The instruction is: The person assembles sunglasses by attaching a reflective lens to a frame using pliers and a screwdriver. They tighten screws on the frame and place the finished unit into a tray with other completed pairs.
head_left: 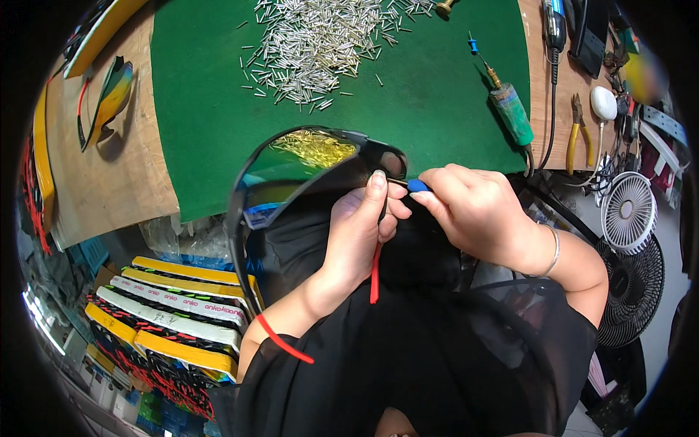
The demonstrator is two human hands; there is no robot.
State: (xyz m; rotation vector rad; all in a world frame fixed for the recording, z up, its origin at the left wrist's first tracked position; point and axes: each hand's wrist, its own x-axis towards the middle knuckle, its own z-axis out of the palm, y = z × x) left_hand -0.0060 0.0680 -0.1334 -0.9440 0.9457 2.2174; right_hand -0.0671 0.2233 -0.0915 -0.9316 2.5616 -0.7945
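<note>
Head view: left hand (357,233) grips the black sunglasses (306,171) at the hinge corner, fingers closed round the frame, near centre over the lap. Right hand (477,211) pinches a blue-handled tool (417,186) against that hinge. Far off, a pile of metal pins (320,44) lies on the green mat (437,95). One temple hangs fitted; hinge work appears unfinished.

Glossy mirrored plastic on the sunglasses lens (291,164); matt green felt for the mat (211,109); shiny bare metal in the pins (320,44); rough unfinished wood across the tabletop (116,182); smooth blue plastic on the small tool's handle (417,186).
</note>
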